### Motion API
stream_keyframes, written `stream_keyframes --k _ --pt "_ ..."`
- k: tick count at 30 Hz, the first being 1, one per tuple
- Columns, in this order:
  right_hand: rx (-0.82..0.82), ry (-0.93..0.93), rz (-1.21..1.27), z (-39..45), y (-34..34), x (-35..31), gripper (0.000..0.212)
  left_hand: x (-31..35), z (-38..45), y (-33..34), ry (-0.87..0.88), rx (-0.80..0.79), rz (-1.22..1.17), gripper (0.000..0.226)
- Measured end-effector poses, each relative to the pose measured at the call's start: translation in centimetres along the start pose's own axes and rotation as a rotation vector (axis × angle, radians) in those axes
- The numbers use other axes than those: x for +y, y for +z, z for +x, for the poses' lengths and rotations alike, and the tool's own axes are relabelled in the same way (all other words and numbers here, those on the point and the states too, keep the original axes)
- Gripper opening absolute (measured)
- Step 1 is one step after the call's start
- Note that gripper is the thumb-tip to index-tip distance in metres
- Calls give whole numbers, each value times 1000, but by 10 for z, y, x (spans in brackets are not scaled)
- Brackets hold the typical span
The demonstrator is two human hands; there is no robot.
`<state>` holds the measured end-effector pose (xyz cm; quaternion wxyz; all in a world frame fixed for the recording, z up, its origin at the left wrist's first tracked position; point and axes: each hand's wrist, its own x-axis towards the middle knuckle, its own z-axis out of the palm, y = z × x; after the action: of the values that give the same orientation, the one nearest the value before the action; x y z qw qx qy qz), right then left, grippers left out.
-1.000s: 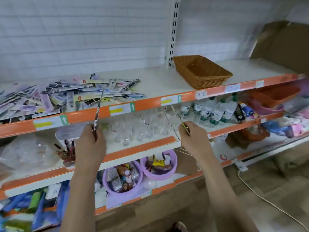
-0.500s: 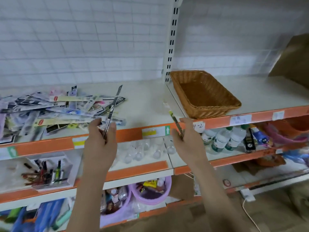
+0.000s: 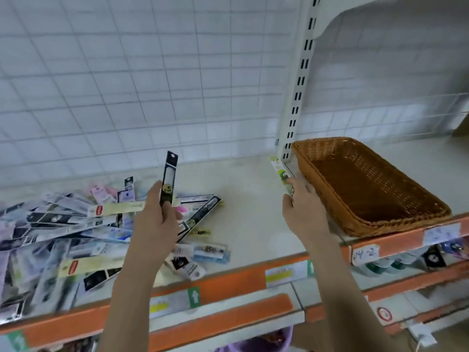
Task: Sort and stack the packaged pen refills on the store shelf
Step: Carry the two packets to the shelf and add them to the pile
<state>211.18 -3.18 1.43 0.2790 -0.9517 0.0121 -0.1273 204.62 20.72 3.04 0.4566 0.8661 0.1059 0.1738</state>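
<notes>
- Black refill pack (image 3: 168, 179): held near upright, tilted slightly right, above the right edge of the pile; lower end pinched between thumb and fingers of left hand (image 3: 154, 226).
- Green-and-white refill pack (image 3: 281, 174): gripped at its lower end by right hand (image 3: 305, 212) (fingers curled round it); upper end pointing toward the slotted upright (image 3: 299, 80), just beside the near-left corner of the wicker basket (image 3: 314, 148).
- Pile of refill packs (image 3: 63, 229): lying loose and overlapping on the left part of the shelf (image 3: 248, 207), unsorted, mixed colours (print blurred, not legible).
- Wicker basket: standing on the right part of the same shelf, inside bare.
- Shelf edge: orange strip (image 3: 228, 283) with price labels; lower shelf with bottles (image 3: 380, 265) partly visible below right.
- Back panel: white wire grid (image 3: 152, 85).
</notes>
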Motion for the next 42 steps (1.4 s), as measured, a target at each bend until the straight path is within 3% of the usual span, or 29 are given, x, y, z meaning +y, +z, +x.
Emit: stream_keyframes --k 4,8,12,19,28,34,42 --pt "-65 68 -59 11 14 6 39 -5 22 8 -39 13 73 45" --pt "-135 139 -83 9 23 12 39 0 33 22 -29 11 168 23" --pt "-168 120 -38 9 17 15 33 9 35 38 -9 -21 185 20" --pt "-153 -19 -36 15 -12 34 25 42 26 92 65 -170 295 20" --pt "-259 -209 -103 8 -14 54 23 85 4 168 -118 -315 522 29" --pt "-239 -267 -142 9 -10 62 25 80 -5 162 -138 -238 510 40" --pt "-220 -286 22 9 -5 41 25 47 -11 82 -31 5 586 30"
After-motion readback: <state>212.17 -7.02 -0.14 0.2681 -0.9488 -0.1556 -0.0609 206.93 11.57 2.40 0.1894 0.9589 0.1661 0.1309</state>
